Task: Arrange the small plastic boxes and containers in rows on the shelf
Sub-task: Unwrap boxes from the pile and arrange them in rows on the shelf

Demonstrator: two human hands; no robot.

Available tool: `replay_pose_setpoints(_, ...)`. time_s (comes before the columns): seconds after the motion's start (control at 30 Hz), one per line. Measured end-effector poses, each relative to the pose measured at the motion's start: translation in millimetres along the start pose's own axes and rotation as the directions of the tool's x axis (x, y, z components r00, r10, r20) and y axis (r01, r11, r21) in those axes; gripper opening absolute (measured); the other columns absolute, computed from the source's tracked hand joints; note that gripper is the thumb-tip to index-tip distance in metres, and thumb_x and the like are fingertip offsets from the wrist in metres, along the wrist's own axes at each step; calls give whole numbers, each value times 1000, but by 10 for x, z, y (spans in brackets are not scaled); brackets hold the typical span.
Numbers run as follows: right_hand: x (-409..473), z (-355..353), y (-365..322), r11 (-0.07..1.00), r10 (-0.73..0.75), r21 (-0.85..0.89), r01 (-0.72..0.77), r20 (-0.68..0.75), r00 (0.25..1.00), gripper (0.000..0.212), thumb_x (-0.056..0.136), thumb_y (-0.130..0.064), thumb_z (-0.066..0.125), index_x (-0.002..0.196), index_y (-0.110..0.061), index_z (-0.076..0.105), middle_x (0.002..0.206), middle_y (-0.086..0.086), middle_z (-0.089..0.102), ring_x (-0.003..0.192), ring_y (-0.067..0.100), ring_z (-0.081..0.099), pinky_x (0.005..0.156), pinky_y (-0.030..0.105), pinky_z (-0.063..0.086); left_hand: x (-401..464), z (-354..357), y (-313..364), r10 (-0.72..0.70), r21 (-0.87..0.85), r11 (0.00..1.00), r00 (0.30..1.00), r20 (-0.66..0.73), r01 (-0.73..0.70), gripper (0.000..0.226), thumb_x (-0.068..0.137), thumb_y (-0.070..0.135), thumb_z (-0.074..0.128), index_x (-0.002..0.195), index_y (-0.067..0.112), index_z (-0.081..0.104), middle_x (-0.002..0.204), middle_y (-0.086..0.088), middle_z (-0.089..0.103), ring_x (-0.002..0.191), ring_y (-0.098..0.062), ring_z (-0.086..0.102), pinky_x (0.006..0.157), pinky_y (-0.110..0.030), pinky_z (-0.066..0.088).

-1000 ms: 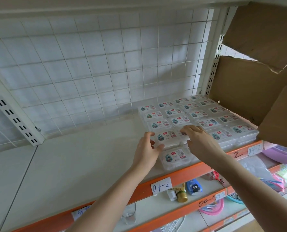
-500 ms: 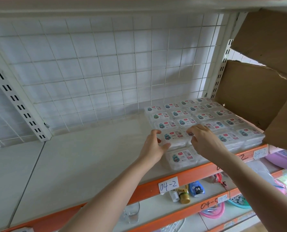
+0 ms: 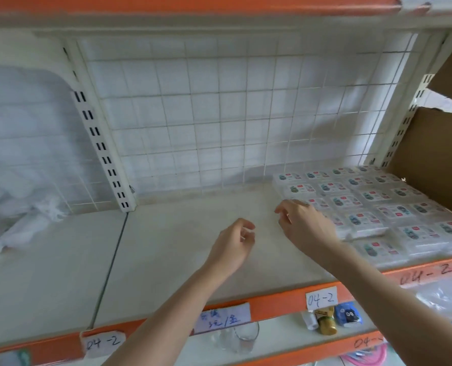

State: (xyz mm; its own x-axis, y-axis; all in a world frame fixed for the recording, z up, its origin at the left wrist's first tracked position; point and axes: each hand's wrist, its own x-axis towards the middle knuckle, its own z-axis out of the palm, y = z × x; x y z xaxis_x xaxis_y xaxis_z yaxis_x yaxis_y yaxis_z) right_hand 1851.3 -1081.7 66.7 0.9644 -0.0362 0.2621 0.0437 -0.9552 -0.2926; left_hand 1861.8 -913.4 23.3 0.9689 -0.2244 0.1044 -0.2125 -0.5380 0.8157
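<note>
the small boxes (image 3: 372,204) lie in packed rows at the right end of the shelf (image 3: 167,260), labels up, running from the wire grid at the back to the orange front lip. their long sides run left to right across the shelf. the block lies to the right of both hands.

right hand (image 3: 304,225): nearer of the two. it hovers at the left edge of the block, over the boxes of the middle rows, fingers loosely bent and apart. nothing is seen held in it. whether a fingertip touches a box cannot be told; the frame is blurred there.

left hand (image 3: 232,244): over bare shelf, apart from the boxes, fingers loosely curled, holding nothing.

judgement: any further work on the rows falls to the right hand, reaching rightward; the left hand must cross a gap first.

surface: pale, flat shelf board with a seam left of centre. the stretch left of the block holds no boxes. a cardboard sheet (image 3: 430,159) stands against the right side of the block. a clear bag (image 3: 21,180) sits at the far left, behind the upright. the shelf below carries a glass (image 3: 246,336) and small bottles.
</note>
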Motion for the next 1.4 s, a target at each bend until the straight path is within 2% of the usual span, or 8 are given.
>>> replay_pose_setpoints(0.17,79,288,-1010,988,-145,57,141,60,988,21,94,-27,42,106,-25,58,109,-5,61,91,24,59,68,31,44,-347,-797,-541,-80,53,995,995,-60,83,13,91,21,49,96,26,60,82,7,63,77,-15,63,71,-34,53)
replay_pose_setpoints(0.3,88,568,-1858,960,-273,98,263,113,955,19,95,-31,41,102,-26,57,103,-5,61,87,23,58,69,32,46,-705,-1525,-947,-147,124,978,975,-167,169,15,93,24,48,99,28,61,88,9,63,82,-12,62,73,-31,51)
replay_pose_setpoints(0.57,-25,1043,-3464,866,-499,148,477,214,840,19,94,-29,39,100,-27,56,103,-3,61,91,24,58,77,36,48,-1425,-2816,-1631,-190,176,943,891,-412,282,17,92,24,48,104,23,60,102,5,60,85,-14,60,82,-37,50)
replay_pose_setpoints(0.73,-122,1211,-4302,811,-586,164,562,206,784,19,94,-29,39,97,-26,57,98,-4,61,88,23,58,74,34,46,-1840,-3430,-1991,-236,194,905,828,-508,377,18,92,25,47,106,24,59,105,8,63,94,-14,60,92,-35,45)
replay_pose_setpoints(0.9,-255,1327,-4990,757,-651,219,615,183,736,21,95,-29,37,91,-24,57,91,-6,61,80,21,58,73,34,48,-2205,-3963,-2257,-266,233,860,788,-555,454,22,94,26,44,112,26,57,107,10,59,99,-12,57,88,-35,46)
replay_pose_setpoints(1.03,-357,1463,-5450,692,-716,275,667,151,681,21,95,-30,39,93,-22,59,93,-6,60,85,20,57,73,36,49,-2398,-4322,-2480,-279,234,834,748,-602,499,24,95,24,41,114,24,55,109,6,58,101,-13,56,88,-37,46)
replay_pose_setpoints(1.23,-383,1695,-6009,575,-801,313,756,24,599,23,95,-25,44,111,-18,59,109,-1,58,104,19,52,78,37,49,-2567,-4717,-2785,-274,261,786,695,-665,560,25,96,20,41,117,20,55,110,3,58,105,-13,53,80,-24,39)
replay_pose_setpoints(1.4,-95,1780,-6334,613,-775,272,742,25,631,31,95,-23,48,124,-14,51,124,3,50,116,22,43,83,31,42,-2510,-4969,-3003,-304,205,784,649,-697,587,26,95,19,41,117,19,54,112,2,58,106,-15,52,84,-30,42)
